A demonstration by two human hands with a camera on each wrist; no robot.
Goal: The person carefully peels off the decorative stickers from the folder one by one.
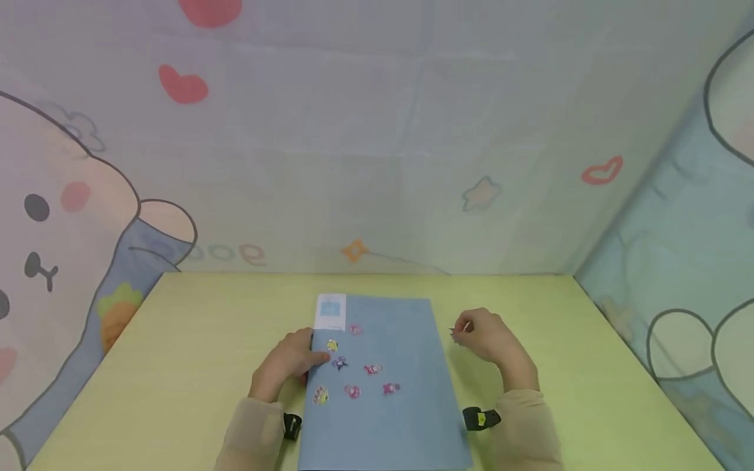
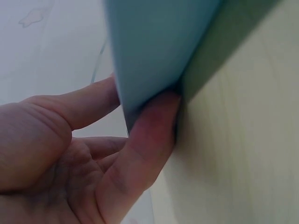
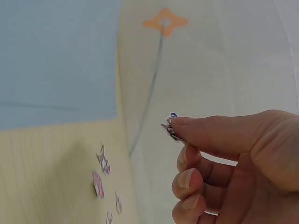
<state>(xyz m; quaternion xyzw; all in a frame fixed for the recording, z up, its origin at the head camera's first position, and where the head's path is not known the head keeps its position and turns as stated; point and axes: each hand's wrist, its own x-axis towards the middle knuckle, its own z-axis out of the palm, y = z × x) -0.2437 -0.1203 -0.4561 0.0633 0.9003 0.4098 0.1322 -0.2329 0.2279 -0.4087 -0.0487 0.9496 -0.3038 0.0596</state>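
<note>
One board point(image 1: 383, 418) — seven stickers point(image 1: 372, 369) atop

Looks like a small screened-off tabletop booth, kiddie decor; can't tell if it's in a home, studio, etc. Evidence: pale cloth point(image 1: 377, 131) w/ cartoon prints directly behind the table point(image 1: 194, 366) & along both sides, faint creases vis. Prints incl. big bear point(image 1: 76, 173) at L, carrot point(image 1: 120, 317), red heart point(image 1: 184, 85), star point(image 1: 482, 194), faint lettering point(image 1: 220, 252). Table's plain, pale yellow-green in head view, wood-like streaks in L wrist view. Blue board point(image 1: 400, 425) w/ small stickers point(image 1: 391, 388) = craft-type stuff. Room beyond hidden by cloth.
</note>
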